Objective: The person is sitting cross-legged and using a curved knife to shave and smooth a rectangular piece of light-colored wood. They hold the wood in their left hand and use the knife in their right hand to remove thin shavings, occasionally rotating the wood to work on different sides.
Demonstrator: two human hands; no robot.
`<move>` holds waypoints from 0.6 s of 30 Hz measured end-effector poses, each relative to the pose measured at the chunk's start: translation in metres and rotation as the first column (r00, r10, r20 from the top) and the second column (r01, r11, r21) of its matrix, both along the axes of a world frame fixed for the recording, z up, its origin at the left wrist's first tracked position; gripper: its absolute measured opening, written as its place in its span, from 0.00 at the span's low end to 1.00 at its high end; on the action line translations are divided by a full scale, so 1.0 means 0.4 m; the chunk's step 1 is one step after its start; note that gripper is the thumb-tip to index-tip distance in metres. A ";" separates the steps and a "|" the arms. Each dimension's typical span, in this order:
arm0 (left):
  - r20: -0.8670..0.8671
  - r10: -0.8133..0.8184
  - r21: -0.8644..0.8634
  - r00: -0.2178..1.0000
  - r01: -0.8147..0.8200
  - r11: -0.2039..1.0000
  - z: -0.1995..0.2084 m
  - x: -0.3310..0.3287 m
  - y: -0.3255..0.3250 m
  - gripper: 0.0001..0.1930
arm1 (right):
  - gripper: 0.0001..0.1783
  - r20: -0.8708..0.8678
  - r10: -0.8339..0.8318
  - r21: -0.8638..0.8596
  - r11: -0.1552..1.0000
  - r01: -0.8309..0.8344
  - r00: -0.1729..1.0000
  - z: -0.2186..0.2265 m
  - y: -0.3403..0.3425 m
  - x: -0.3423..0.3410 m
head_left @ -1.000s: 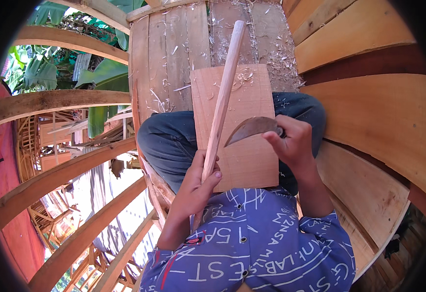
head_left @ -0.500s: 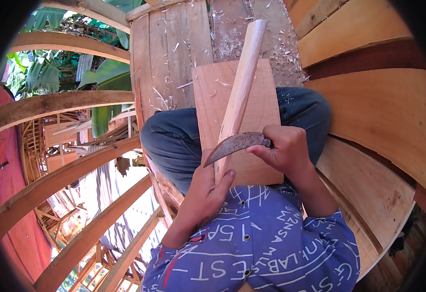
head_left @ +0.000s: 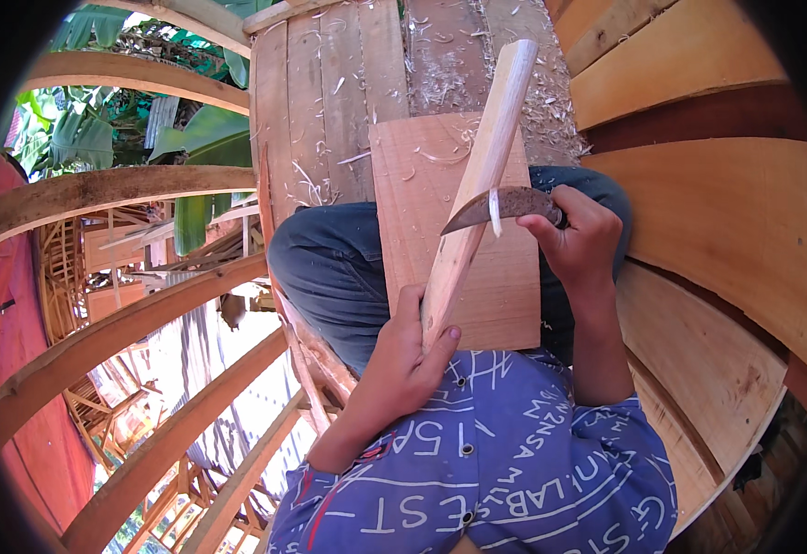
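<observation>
My left hand (head_left: 412, 355) is wrapped round the near end of a long pale wooden stick (head_left: 491, 152), which slants up and away to the right. In my right hand (head_left: 583, 231) is the handle of a knife with a curved, rust-spotted blade (head_left: 514, 204). The blade lies across the stick at about its middle. A thin curl of wood shaving (head_left: 495, 212) stands on the blade. Under the stick, a flat wooden board (head_left: 505, 295) rests across my lap.
Wood shavings (head_left: 440, 83) litter the plank floor (head_left: 334, 92) ahead. Curved wooden slats (head_left: 145, 189) form an open railing on the left, with leaves (head_left: 205, 138) beyond. Broad wooden boards (head_left: 708, 212) wall the right side, close to my right arm.
The knife and my right hand have moved up along the stick, away from my left hand. A shaving has appeared on the blade. The stick's far end has shifted right.
</observation>
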State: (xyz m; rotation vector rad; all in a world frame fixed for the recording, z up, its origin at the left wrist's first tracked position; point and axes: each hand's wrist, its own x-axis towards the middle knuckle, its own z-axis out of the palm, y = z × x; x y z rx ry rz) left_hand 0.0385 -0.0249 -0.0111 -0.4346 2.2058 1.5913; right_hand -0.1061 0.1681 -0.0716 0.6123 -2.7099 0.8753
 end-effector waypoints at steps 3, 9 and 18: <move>0.001 0.004 0.013 1.000 -0.004 1.000 -0.002 0.000 0.002 0.21 | 0.36 0.006 -0.044 -0.023 0.999 0.044 0.999 -0.002 0.001 0.006; 0.072 -0.126 0.045 0.989 0.123 0.991 -0.021 0.050 0.007 0.23 | 0.34 0.295 -0.351 -0.245 0.871 0.426 0.888 -0.037 0.138 -0.123; 0.064 0.027 -0.188 0.998 -0.015 0.982 -0.022 -0.003 -0.055 0.28 | 0.29 0.353 0.160 -0.115 0.985 -0.127 0.922 -0.006 -0.025 0.073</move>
